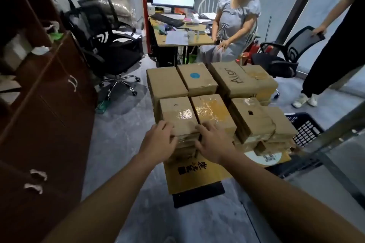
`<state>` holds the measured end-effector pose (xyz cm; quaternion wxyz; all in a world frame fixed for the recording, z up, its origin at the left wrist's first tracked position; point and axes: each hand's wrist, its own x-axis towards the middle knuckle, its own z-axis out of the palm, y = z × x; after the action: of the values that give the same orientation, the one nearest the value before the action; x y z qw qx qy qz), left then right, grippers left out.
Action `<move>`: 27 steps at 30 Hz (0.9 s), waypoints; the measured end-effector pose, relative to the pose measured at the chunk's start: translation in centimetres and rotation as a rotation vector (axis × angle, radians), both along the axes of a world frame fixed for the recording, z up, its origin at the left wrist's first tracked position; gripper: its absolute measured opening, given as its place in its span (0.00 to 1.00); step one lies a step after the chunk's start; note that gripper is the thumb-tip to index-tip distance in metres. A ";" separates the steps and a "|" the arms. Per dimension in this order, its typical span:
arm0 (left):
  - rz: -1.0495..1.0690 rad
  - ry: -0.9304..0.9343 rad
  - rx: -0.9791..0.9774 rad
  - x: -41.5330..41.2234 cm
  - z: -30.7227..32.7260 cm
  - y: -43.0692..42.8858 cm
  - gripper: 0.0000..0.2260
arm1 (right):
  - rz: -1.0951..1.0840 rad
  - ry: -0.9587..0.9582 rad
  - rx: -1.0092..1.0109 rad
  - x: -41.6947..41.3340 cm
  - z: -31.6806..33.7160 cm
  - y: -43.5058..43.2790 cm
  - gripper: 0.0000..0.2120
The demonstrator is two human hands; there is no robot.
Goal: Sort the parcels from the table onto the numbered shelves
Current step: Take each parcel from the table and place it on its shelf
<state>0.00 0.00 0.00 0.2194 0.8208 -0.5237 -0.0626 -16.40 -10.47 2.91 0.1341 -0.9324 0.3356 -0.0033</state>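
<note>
now, front-left parcel point(177, 112): a brown cardboard box on top of the near-left stack on the worktop point(197, 175), touching a taped parcel point(211, 108) on its right.
left grip point(158, 140): fingers bent over the box's near-left top edge, thumb on the near face. it holds that corner.
right grip point(213, 142): fingers bent over the near-right top edge, at the seam with the taped parcel, thumb low on the near face. it holds that corner too.
step: judged to be the start of a lift. the box is not yet clear of its stack.
handling: the card is stiff and should keep its shape. the glossy tape across the top looks slick, so bare card is the safer hold. its weight cannot be told.
where to hold: the 2 long sides, or under the near bottom edge, rather than a pinch on the top rim.
risk: the thinner parcels beneath look unevenly stacked and could slide out with it.
progress: early, judging by the many parcels on the worktop.
shelves: no numbered shelf is readable in view.
</note>
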 end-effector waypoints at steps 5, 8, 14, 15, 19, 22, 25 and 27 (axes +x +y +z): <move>0.019 0.040 -0.045 0.9 -1.6 -1.3 0.19 | 0.019 0.039 -0.053 1.3 -1.5 -1.6 0.26; 0.039 0.103 -0.115 1.2 -2.7 -1.3 0.18 | 0.039 0.016 -0.066 1.6 -2.3 -2.2 0.26; 0.132 0.264 -0.185 0.6 -3.7 -1.4 0.20 | 0.086 -0.065 -0.124 1.3 -3.5 -3.1 0.24; 0.128 0.274 -0.189 0.6 -3.9 -1.1 0.21 | 0.087 -0.075 -0.127 1.2 -3.6 -3.2 0.24; 0.133 0.308 -0.232 1.0 -4.7 0.0 0.27 | 0.085 -0.110 -0.123 1.2 -3.9 -3.6 0.24; 0.166 0.341 -0.274 1.2 -5.2 0.5 0.23 | 0.085 -0.152 -0.129 1.4 -4.1 -3.6 0.24; 0.186 0.401 -0.307 1.0 -5.2 0.7 0.22 | 0.091 -0.144 -0.111 1.7 -4.1 -3.1 0.26; 0.202 0.440 -0.321 0.8 -5.1 0.6 0.20 | 0.062 -0.162 -0.073 2.1 -4.0 -2.8 0.27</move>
<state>0.75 0.58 -5.10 0.4598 0.7902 -0.3825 -0.1334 -14.27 -13.26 -1.05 0.1266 -0.9433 0.2942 -0.0870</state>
